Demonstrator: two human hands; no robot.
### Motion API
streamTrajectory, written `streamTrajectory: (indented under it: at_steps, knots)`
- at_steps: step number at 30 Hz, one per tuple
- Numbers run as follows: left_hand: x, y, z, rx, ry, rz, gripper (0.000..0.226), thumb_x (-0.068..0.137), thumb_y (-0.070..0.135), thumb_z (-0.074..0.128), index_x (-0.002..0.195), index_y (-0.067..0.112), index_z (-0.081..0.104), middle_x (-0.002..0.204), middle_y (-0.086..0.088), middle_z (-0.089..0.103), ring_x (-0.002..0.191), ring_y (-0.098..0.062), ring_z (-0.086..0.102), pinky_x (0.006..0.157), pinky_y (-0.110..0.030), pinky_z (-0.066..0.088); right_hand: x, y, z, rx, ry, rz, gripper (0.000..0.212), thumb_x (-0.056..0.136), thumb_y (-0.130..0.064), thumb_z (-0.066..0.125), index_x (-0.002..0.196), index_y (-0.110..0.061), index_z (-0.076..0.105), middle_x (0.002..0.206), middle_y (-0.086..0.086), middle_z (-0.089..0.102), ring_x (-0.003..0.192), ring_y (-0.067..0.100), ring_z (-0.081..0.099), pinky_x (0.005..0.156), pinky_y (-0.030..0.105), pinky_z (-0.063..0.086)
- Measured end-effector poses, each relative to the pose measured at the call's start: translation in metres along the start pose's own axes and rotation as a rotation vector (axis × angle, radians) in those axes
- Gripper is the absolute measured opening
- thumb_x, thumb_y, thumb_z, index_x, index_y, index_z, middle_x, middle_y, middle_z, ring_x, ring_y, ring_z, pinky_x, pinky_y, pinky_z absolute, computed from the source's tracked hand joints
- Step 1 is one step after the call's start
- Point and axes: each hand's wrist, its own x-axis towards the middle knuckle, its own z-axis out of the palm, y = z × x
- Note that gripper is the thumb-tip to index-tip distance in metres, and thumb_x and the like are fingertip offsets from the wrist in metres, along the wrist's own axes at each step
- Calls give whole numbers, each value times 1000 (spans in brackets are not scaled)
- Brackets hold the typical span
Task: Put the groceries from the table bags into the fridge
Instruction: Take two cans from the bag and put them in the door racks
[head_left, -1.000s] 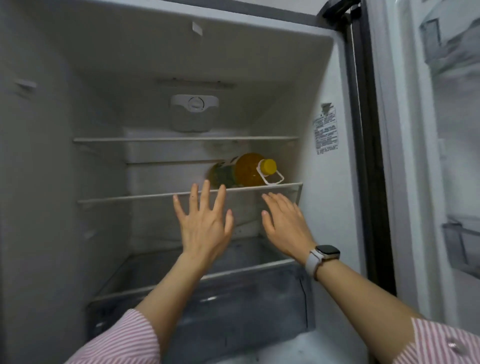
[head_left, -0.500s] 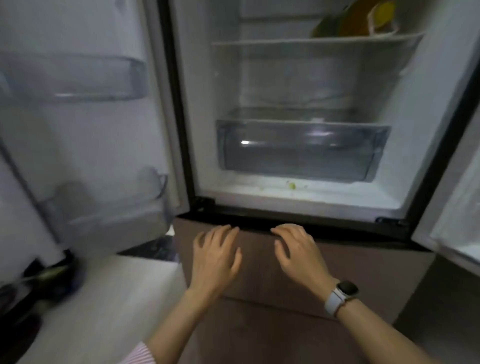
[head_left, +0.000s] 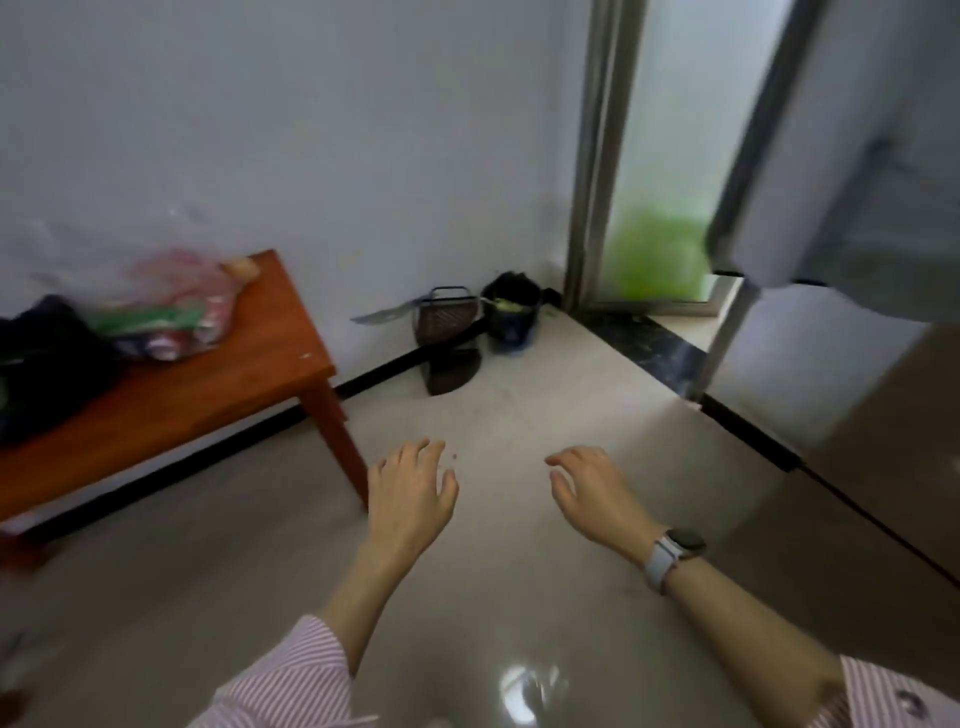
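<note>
A low orange-brown wooden table stands against the wall at the left. On it lie a clear plastic bag of groceries, blurred, and a black bag at the far left. My left hand hovers over the floor just right of the table's leg, fingers apart and empty. My right hand, with a watch on the wrist, is also empty with fingers loosely spread. The open fridge door hangs at the upper right.
A dark dustpan and a black pot or bin sit on the floor in the corner. A glass door frame stands behind them. The brown fridge front fills the right side. Pale tiled floor lies underfoot.
My view has swung left from the fridge interior to the floor and the table. Both hands have come away from the fridge and stay empty.
</note>
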Motion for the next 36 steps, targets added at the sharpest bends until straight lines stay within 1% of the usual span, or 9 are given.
streamTrajectory:
  at_steps: [2, 4, 8, 16, 22, 27, 30, 33, 36]
  knots:
    - [2, -67, -18, -12, 21, -115, 32, 86, 22, 57, 117, 11, 60, 117, -8, 62, 110, -26, 56, 94, -42, 38, 46, -54, 34, 20, -55, -80, 40, 93, -31, 34, 119, -11, 56, 121, 8, 57, 117, 26, 47, 97, 37, 39]
    - [6, -130, -36, -16, 76, -220, 31, 87, 21, 56, 116, 10, 60, 118, -8, 61, 112, -26, 55, 95, -42, 37, 86, -105, 69, 55, -93, -165, 33, 95, -23, 40, 122, -12, 55, 124, 7, 56, 118, 24, 46, 98, 35, 38]
    - [21, -232, -75, 34, 145, -334, 34, 90, 22, 52, 122, 11, 56, 125, -7, 57, 117, -24, 51, 97, -40, 36, 146, -196, 122, 97, -167, -288, 32, 95, -22, 41, 123, -11, 54, 124, 7, 55, 117, 24, 47, 97, 34, 39]
    - [83, -373, -97, 36, 231, -436, 34, 80, 22, 51, 106, 6, 64, 107, -13, 65, 95, -33, 62, 80, -42, 48, 270, -297, 190, 107, -276, -436, 30, 95, -18, 41, 120, -9, 55, 118, 9, 56, 110, 24, 50, 92, 27, 36]
    - [177, -455, -93, 83, 295, -419, 40, 84, 29, 44, 110, 7, 62, 115, -13, 61, 105, -30, 59, 84, -41, 48, 405, -342, 224, 136, -182, -511, 32, 93, -17, 42, 121, -8, 53, 121, 10, 55, 111, 26, 51, 95, 33, 40]
    - [279, -528, -109, 177, 261, -411, 42, 83, 26, 46, 116, 4, 59, 122, -16, 57, 115, -34, 53, 86, -47, 51, 524, -401, 238, 182, -12, -644, 43, 87, -25, 35, 116, -2, 57, 115, 16, 60, 106, 31, 56, 92, 40, 47]
    - [328, -568, -118, 296, 223, -345, 52, 79, 33, 39, 120, 5, 56, 126, -18, 55, 117, -35, 53, 80, -47, 52, 583, -439, 247, 107, 82, -772, 39, 85, -18, 39, 116, -2, 56, 117, 17, 60, 108, 32, 56, 92, 45, 49]
    - [364, -603, -119, 466, 144, -282, 65, 74, 46, 48, 129, 11, 46, 135, -18, 49, 123, -36, 48, 84, -50, 48, 628, -464, 264, -99, 105, -893, 47, 84, -23, 34, 122, -5, 54, 130, 17, 55, 124, 33, 47, 106, 56, 31]
    - [390, -641, -109, 525, 13, -229, 88, 65, 65, 51, 136, 15, 34, 140, -17, 44, 127, -39, 41, 91, -61, 39, 665, -472, 287, -389, 70, -957, 52, 80, -32, 47, 126, -10, 50, 134, 15, 52, 130, 33, 41, 105, 60, 18]
